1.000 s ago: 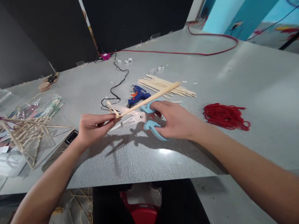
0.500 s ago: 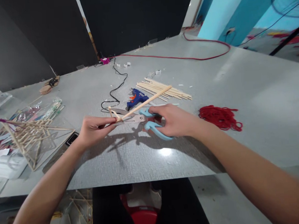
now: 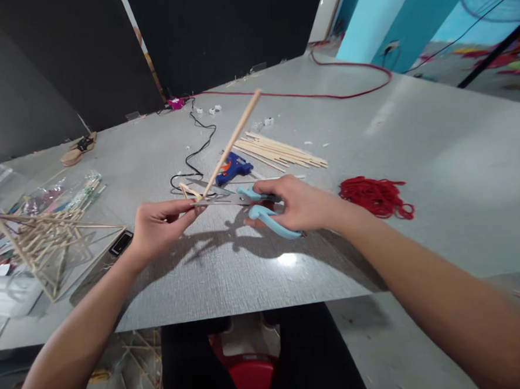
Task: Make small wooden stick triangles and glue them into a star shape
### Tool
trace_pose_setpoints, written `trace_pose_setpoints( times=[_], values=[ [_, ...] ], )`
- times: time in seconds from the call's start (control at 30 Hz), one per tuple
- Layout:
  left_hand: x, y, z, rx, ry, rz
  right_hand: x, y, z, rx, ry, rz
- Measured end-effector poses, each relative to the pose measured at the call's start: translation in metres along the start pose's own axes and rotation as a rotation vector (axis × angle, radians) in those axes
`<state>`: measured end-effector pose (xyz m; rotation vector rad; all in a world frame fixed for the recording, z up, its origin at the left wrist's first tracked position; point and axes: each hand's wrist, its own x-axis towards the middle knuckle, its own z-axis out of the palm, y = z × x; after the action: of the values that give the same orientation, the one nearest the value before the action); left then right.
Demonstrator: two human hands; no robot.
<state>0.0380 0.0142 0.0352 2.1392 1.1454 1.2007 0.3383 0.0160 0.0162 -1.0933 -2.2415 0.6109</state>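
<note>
Pinched in my left hand (image 3: 167,223) is the low end of a long wooden stick (image 3: 234,138), with shorter wooden pieces (image 3: 190,191) joined near that end. The stick rises up and to the right. My right hand (image 3: 291,201) grips light-blue-handled scissors (image 3: 268,220), their blades parted and pointing left. The blades lie about the stick's low end, close to my left fingertips; I cannot tell whether they touch the wood. Behind the scissors rests a blue glue gun (image 3: 234,168) with an orange trigger.
Several loose sticks (image 3: 284,151) lie beyond the glue gun. A heap of red yarn (image 3: 374,196) sits at the right. On the left stand a stick frame (image 3: 47,248) and a small black-screened device (image 3: 121,243). A black cord (image 3: 199,148) and a red cable (image 3: 337,96) cross the table.
The long stick has swung from a shallow slant to a steeper one, its free end now higher and further left. The scissors stay in my right hand, near my left fingers.
</note>
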Motion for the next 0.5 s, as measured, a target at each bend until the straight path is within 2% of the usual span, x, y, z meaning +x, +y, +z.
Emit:
trace_pose_setpoints(
  times=[0.13,0.27,0.37,0.5],
  values=[
    [0.003,0.004,0.0,-0.173,-0.046,-0.149,0.003,0.001,0.009,0.177,0.063,0.071],
    [0.001,0.006,0.009,-0.274,-0.116,-0.267,0.009,-0.001,0.026,0.55,0.192,0.17],
    [-0.005,0.006,0.019,-0.308,-0.172,-0.316,0.013,-0.006,0.038,0.789,0.259,0.195],
    [-0.011,0.003,0.03,-0.315,-0.223,-0.317,0.016,-0.016,0.049,0.895,0.31,0.198]
  ],
)
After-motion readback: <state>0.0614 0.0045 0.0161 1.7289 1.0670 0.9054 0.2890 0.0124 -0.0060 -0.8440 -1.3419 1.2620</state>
